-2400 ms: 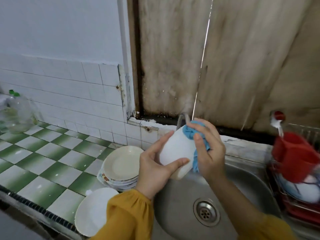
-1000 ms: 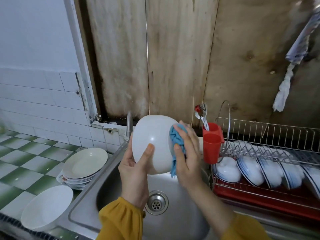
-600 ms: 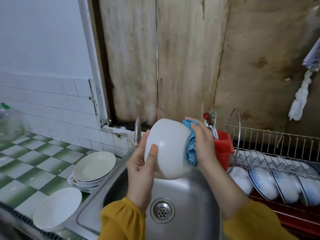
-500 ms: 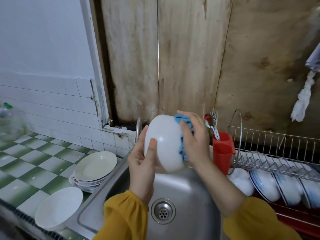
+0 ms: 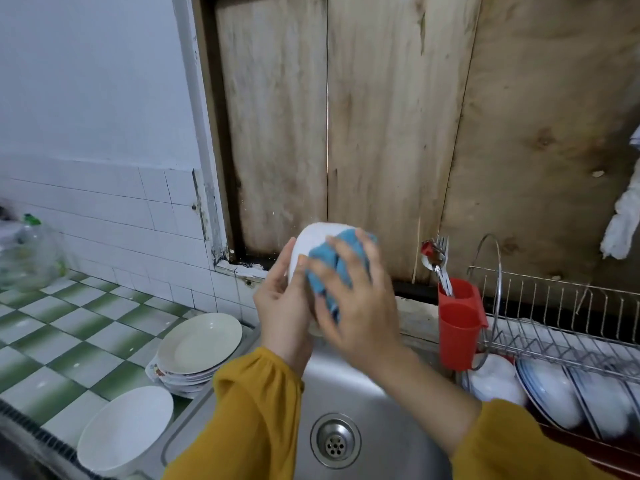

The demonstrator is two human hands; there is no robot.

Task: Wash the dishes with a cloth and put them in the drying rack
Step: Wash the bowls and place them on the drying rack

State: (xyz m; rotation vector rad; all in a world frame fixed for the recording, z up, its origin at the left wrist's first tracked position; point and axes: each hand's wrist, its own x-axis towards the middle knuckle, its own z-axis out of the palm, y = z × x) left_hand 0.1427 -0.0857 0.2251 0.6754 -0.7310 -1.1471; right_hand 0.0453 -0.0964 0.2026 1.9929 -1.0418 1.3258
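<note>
A: Two lots of dishes on the bench (image 5: 69, 334)?

B: Yes. A wide bowl (image 5: 124, 429) sits near its front edge, then stacked plates (image 5: 199, 341) just beside the sink (image 5: 381, 403) rim. My left hand (image 5: 282, 306) grips the white bowl (image 5: 311, 237) by its side, above the sink. My right hand (image 5: 360, 313), blurred, fingers spread, presses the blue cloth (image 5: 332, 268) flat on it.

A: Room below?

B: Bare basin under my wrists, down to the drain (image 5: 335, 439). Rightward, a red cup (image 5: 457, 327) stands at the drying rack (image 5: 554, 323)'s near end.
</note>
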